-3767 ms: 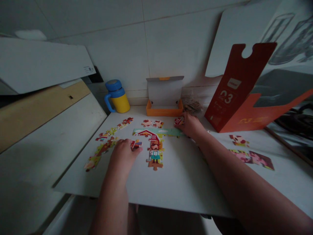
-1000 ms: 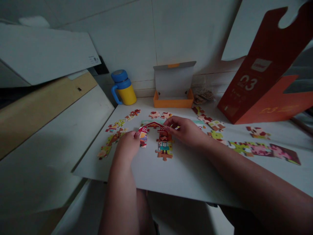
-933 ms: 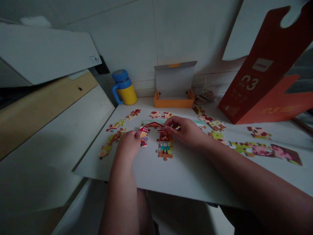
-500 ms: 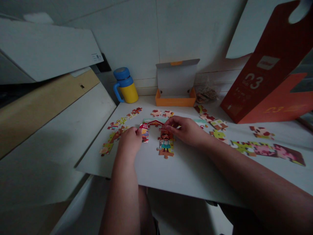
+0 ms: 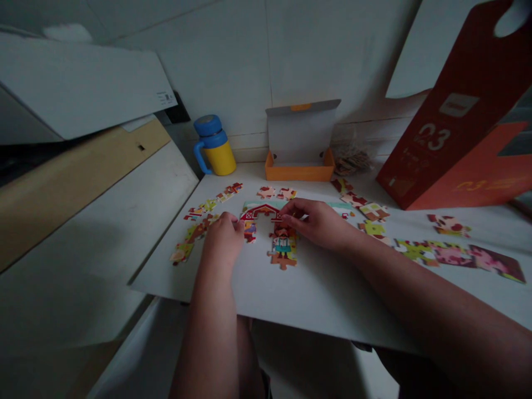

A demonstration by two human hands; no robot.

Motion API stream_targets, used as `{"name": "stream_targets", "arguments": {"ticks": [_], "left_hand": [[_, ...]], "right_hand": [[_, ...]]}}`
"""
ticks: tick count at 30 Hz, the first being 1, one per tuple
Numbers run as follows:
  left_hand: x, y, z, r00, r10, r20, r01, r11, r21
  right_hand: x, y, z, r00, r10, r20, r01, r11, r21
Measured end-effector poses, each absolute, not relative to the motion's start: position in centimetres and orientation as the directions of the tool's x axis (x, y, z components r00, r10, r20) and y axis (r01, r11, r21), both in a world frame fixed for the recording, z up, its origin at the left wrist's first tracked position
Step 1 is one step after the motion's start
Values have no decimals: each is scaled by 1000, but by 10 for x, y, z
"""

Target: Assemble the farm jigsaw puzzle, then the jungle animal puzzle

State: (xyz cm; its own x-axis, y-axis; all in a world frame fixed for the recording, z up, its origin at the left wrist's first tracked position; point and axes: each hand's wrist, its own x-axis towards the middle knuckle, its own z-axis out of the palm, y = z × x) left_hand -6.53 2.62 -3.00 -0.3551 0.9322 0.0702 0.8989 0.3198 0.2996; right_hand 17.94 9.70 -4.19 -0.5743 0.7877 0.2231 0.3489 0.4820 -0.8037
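Note:
A partly joined jigsaw puzzle [image 5: 266, 209] with a red barn roof, a pale green top strip and a farmer figure lies flat on the white table. My left hand [image 5: 222, 235] pinches the left edge of a jigsaw piece [image 5: 250, 231] with a red, yellow and purple print. That piece sits right under the roof's left end, touching it or almost so. Curled over the roof's right end, my right hand [image 5: 313, 221] has thumb and forefinger closed on the puzzle just above the farmer piece [image 5: 282, 244]. Its other fingers partly cover the green strip.
Loose jigsaw pieces lie left [image 5: 180, 253], behind [image 5: 266, 192] and right [image 5: 415, 252] of the puzzle. At the wall stand a blue-yellow mug [image 5: 222, 158], an open orange box [image 5: 299, 173] and a bag of pieces [image 5: 353, 160]. A tall red box [image 5: 432, 144] stands at right.
My left hand has brought its piece from apart on the left up to the roof's left end. My right hand has come from the back right onto the roof. The view has shifted slightly.

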Motion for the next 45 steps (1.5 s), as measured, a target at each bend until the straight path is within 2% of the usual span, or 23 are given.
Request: {"name": "stream_targets", "arguments": {"ticks": [4, 8, 11, 20, 27, 40, 45], "left_hand": [[-64, 24, -31, -338, 935, 105, 894, 285, 346], [-59, 21, -32, -166, 964, 208, 949, 99, 300], [-54, 19, -32, -95, 975, 201, 959, 36, 281], [-53, 19, -37, -86, 977, 196, 949, 20, 316], [-53, 20, -41, -40, 967, 252, 960, -33, 277], [-52, 19, -38, -10, 975, 220, 964, -49, 261], [-55, 11, -23, -75, 967, 243, 977, 23, 211]], "right_hand": [[180, 98, -43, -576, 786, 225, 367, 494, -788], [180, 98, -43, -586, 778, 226, 387, 513, -766], [180, 97, -42, -592, 774, 223, 403, 524, -750], [181, 96, -40, -611, 762, 212, 410, 534, -740], [180, 94, -38, -615, 761, 209, 418, 538, -732], [179, 93, -35, -624, 755, 198, 444, 552, -706], [180, 93, -35, -628, 755, 191, 458, 556, -694]]}}
